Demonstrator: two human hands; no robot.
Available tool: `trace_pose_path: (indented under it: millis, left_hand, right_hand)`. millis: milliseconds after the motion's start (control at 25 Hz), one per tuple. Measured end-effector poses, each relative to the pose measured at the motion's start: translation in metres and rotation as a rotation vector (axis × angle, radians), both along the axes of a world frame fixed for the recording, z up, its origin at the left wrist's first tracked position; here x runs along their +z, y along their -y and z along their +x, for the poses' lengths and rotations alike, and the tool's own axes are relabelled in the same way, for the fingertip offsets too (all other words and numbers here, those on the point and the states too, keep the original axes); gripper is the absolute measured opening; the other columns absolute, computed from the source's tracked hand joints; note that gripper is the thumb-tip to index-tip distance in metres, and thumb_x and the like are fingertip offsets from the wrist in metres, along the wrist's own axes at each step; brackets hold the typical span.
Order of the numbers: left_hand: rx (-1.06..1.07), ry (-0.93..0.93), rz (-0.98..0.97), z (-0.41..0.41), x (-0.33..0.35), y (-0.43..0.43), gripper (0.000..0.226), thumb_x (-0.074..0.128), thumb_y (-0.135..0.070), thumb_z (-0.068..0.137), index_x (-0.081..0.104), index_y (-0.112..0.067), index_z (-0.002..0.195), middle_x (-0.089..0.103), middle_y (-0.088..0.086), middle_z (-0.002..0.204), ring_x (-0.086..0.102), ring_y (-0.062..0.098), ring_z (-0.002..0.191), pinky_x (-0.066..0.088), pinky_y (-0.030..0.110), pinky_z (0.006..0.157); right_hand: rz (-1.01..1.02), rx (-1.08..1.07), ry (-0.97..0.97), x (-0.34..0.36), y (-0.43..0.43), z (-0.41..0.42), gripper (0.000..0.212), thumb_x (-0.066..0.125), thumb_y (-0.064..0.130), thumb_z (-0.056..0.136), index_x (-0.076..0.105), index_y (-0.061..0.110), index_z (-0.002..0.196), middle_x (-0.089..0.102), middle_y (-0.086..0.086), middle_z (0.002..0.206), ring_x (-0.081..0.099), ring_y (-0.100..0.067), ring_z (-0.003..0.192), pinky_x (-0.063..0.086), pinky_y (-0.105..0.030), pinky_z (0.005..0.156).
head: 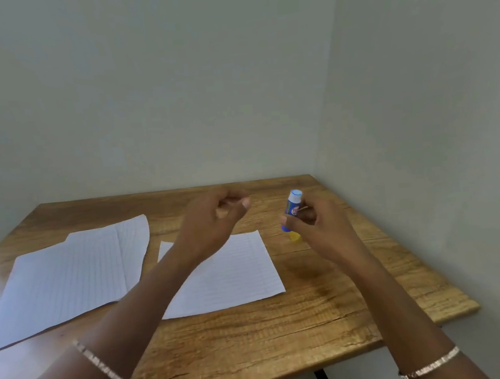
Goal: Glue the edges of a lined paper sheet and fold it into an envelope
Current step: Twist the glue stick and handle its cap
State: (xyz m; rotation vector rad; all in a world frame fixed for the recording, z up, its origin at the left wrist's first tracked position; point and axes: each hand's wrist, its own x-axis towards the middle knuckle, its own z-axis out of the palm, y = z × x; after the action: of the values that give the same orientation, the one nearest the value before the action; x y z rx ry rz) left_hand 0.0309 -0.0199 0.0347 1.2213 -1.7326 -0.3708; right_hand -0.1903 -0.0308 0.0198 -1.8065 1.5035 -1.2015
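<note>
**Coach:** Beaded silver bracelets (100,364) on both your wrists sit lowest in the frame, over the grainy brown wooden table (256,340). Right of centre, your right hand (309,223) grasps the small blue-and-yellow plastic glue stick (293,212) round its barrel, with the white tip pointing up.

**Operator:** And the left?

**Coach:** Your left hand (215,219), at centre, hovers above the table with its fingers curled toward the thumb. I cannot tell whether it pinches a cap or nothing.

**Operator:** Where is the sheet?

**Coach:** Your white lined paper sheet (229,272) lies flat on the table just below centre. Your left forearm crosses over it, and it lies apart from the glue stick. Some larger lined sheets (68,274), creased down the middle, lie at the left of the frame.

**Operator:** How will it handle?

**Coach:** By my judgement it is thin, light and limp. It will likely slide on the smooth wood and wrinkle if the glue drags. Press it flat beside the edge you coat, and lift it by a corner when you fold. The stick looks like a rigid, smooth cylinder, so gripping it mid-barrel suits it.
</note>
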Motion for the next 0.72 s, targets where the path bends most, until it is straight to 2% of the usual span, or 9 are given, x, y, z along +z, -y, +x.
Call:
trace_pose_path:
  millis: [80, 120, 200, 280, 320, 560, 640, 720]
  left_hand:
    - [-0.255, -0.249, 0.205, -0.009, 0.005, 0.006, 0.029, 0.064, -0.041, 0.095, 0.071, -0.027, 0.119, 0.076, -0.013, 0.108, 0.066, -0.006, 0.103, 0.047, 0.009, 0.079]
    - [-0.338, -0.315, 0.257, -0.012, 0.003, 0.009, 0.032, 0.062, -0.041, 0.096, 0.070, -0.025, 0.122, 0.076, -0.010, 0.112, 0.067, -0.003, 0.106, 0.048, 0.010, 0.082]
    - [-0.391, -0.390, 0.287, -0.014, -0.006, 0.015, 0.038, 0.057, -0.043, 0.096, 0.069, -0.021, 0.125, 0.075, -0.004, 0.115, 0.068, 0.008, 0.110, 0.052, 0.019, 0.089]
    - [-0.361, -0.487, 0.307, -0.010, -0.012, 0.023, 0.037, 0.057, -0.040, 0.097, 0.069, -0.020, 0.126, 0.075, -0.002, 0.118, 0.069, 0.015, 0.112, 0.053, 0.032, 0.095]
    - [-0.339, -0.531, 0.316, -0.007, -0.014, 0.027, 0.035, 0.059, -0.038, 0.097, 0.070, -0.019, 0.124, 0.075, -0.002, 0.118, 0.070, 0.015, 0.112, 0.053, 0.034, 0.095]
    - [-0.294, -0.694, 0.343, 0.009, -0.020, 0.034, 0.043, 0.073, -0.043, 0.079, 0.075, -0.015, 0.111, 0.077, 0.000, 0.113, 0.072, 0.013, 0.109, 0.058, 0.021, 0.079]
    - [-0.271, -0.733, 0.352, 0.011, -0.019, 0.033, 0.042, 0.079, -0.045, 0.072, 0.078, -0.016, 0.102, 0.078, 0.001, 0.110, 0.073, 0.013, 0.106, 0.058, 0.025, 0.078]
    - [-0.201, -0.740, 0.355, 0.012, -0.018, 0.032, 0.051, 0.087, -0.049, 0.059, 0.079, -0.016, 0.096, 0.080, 0.000, 0.103, 0.074, 0.014, 0.100, 0.055, 0.034, 0.087]
  right_hand:
    - [0.089, 0.185, 0.095, 0.012, 0.006, 0.016, 0.017, 0.073, 0.027, 0.094, 0.071, 0.016, 0.105, 0.078, -0.004, 0.097, 0.076, -0.017, 0.089, 0.063, -0.044, 0.078]
    - [0.132, 0.267, 0.140, 0.015, 0.010, 0.023, 0.017, 0.071, 0.025, 0.096, 0.071, 0.013, 0.108, 0.076, -0.007, 0.098, 0.077, -0.018, 0.089, 0.064, -0.045, 0.077]
    - [0.178, 0.403, 0.184, 0.014, 0.018, 0.035, 0.017, 0.068, 0.020, 0.099, 0.073, 0.009, 0.111, 0.073, -0.013, 0.100, 0.077, -0.020, 0.087, 0.063, -0.037, 0.074]
    - [0.204, 0.507, 0.235, 0.008, 0.028, 0.042, 0.019, 0.067, 0.016, 0.099, 0.075, 0.005, 0.112, 0.074, -0.009, 0.102, 0.075, -0.018, 0.089, 0.062, -0.032, 0.078]
    - [0.231, 0.545, 0.283, 0.005, 0.032, 0.044, 0.020, 0.067, 0.015, 0.098, 0.076, 0.002, 0.112, 0.074, -0.007, 0.103, 0.073, -0.017, 0.091, 0.061, -0.030, 0.081]
    - [0.527, 0.748, 0.650, -0.012, 0.039, 0.047, 0.037, 0.066, 0.013, 0.094, 0.068, -0.011, 0.123, 0.073, -0.017, 0.110, 0.071, -0.014, 0.090, 0.058, -0.021, 0.085]
    - [0.528, 0.734, 0.720, -0.014, 0.039, 0.048, 0.039, 0.072, 0.012, 0.087, 0.069, -0.013, 0.118, 0.073, -0.017, 0.102, 0.072, -0.014, 0.084, 0.059, -0.020, 0.081]
    - [0.460, 0.664, 0.722, -0.015, 0.036, 0.050, 0.040, 0.080, 0.009, 0.077, 0.074, -0.009, 0.111, 0.075, -0.017, 0.097, 0.072, -0.016, 0.080, 0.059, -0.021, 0.078]
